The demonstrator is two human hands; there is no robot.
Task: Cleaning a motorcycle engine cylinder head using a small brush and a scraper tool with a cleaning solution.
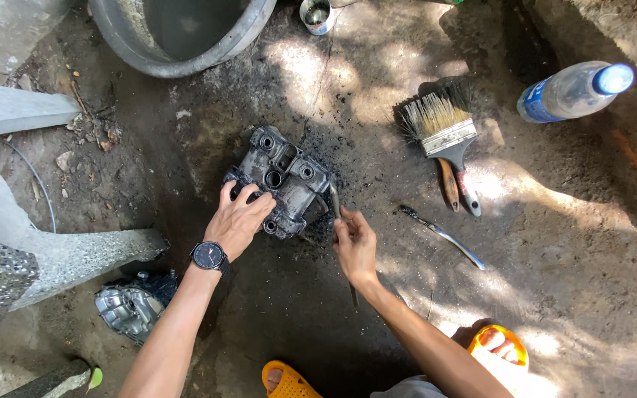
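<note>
A grimy grey metal engine cover (287, 179) lies on the dirty concrete ground in the middle of the view. My left hand (239, 220), with a dark wristwatch on the wrist, grips the cover's near left corner. My right hand (355, 243) holds a thin metal scraping tool (335, 203) whose tip rests against the cover's right edge. Black grime is scattered on the ground around the cover.
Two paintbrushes (444, 133) and a slim metal tool (442, 236) lie to the right. A plastic water bottle (575, 91) lies far right. A large grey basin (186, 33) and small cup (317, 15) sit at the top. Another metal engine part (130, 308) lies lower left by stone legs.
</note>
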